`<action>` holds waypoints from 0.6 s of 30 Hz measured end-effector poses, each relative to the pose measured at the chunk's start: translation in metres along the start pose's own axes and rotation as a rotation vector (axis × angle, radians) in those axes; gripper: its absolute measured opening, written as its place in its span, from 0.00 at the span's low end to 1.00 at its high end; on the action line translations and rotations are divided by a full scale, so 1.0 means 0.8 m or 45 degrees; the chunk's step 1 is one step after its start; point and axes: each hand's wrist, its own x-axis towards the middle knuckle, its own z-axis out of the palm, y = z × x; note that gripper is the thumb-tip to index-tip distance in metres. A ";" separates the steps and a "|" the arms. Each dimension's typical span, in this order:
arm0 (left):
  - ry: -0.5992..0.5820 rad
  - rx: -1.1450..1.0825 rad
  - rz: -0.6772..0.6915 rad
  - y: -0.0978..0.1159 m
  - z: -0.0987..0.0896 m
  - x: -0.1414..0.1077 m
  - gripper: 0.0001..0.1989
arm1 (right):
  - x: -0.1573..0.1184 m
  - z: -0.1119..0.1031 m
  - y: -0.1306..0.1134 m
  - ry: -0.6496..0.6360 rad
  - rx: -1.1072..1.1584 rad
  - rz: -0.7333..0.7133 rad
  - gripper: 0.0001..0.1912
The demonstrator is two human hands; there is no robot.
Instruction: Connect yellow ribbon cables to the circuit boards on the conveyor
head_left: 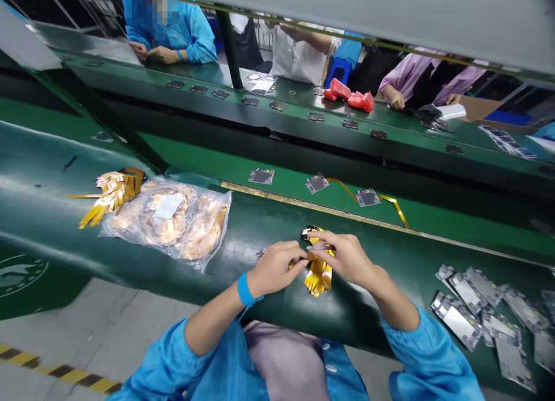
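My left hand (280,267) is closed, thumb and forefinger pinched around something small that the fingers mostly hide. The edge of a circuit board (260,255) peeks out beside its knuckles; whether the hand grips it I cannot tell. Close by on the right, my right hand (347,256) is closed on a thin grey tool that looks like tweezers (319,248), its tip near the left fingertips. Beneath both hands lies a bunch of orange flex cables (318,278) on the green bench, with dark and white connector ends at the top.
A clear bag of flex cables (191,216) and a loose bundle (110,196) lie left. Several circuit boards (459,320) are piled right. On the green belt ahead sit boards (367,197), two with orange cables attached. Co-workers (173,31) sit across, beyond a frame post (108,118).
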 end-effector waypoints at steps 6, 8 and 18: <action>0.145 -0.397 -0.251 0.020 0.001 -0.003 0.13 | 0.009 0.028 -0.021 0.190 0.373 -0.015 0.14; 0.197 -0.465 -0.325 0.025 0.003 -0.004 0.15 | 0.012 0.034 -0.025 0.236 0.408 -0.052 0.12; 0.198 -0.247 -0.581 -0.029 -0.008 -0.031 0.09 | -0.002 0.009 -0.003 0.221 0.753 0.343 0.23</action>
